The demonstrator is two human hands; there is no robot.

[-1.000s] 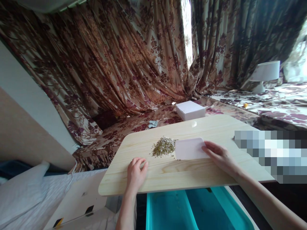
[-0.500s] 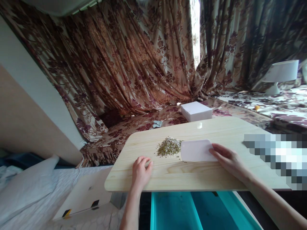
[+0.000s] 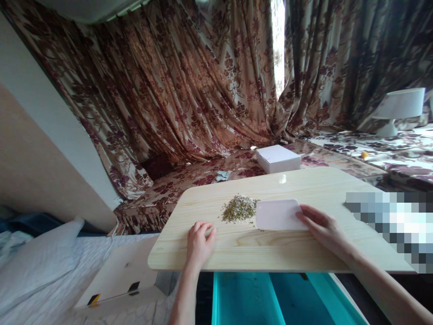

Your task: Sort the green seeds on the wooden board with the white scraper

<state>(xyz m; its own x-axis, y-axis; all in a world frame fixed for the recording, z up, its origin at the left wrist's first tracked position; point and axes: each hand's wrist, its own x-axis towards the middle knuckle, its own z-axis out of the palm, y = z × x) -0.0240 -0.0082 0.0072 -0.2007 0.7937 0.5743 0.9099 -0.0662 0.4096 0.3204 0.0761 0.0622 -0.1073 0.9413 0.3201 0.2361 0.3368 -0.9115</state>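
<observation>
A small heap of green beans mixed with white grains (image 3: pixel 239 208) lies on the pale wooden tabletop (image 3: pixel 287 248). To its right is a flat white scraper (image 3: pixel 279 215) with rounded corners, its left edge right beside the heap. My right hand (image 3: pixel 320 222) pinches the scraper's right end between thumb and fingers. Nearer to me, at the heap's lower left, my left hand (image 3: pixel 200 241) rests on the tabletop. It holds nothing; its fingers are loosely bent and the thumb stands apart from them.
Below the table's front edge sits a turquoise divided bin (image 3: pixel 243 298). On the left, a white box (image 3: pixel 118 271) lies on a bed. Behind the table are a white box (image 3: pixel 279 158), a folded cloth (image 3: pixel 222 175) and a lamp (image 3: pixel 401 106). A blurred-out patch covers the table's right side.
My view has shifted very slightly. Both hands, the scraper and the heap keep practically the same places on the tabletop.
</observation>
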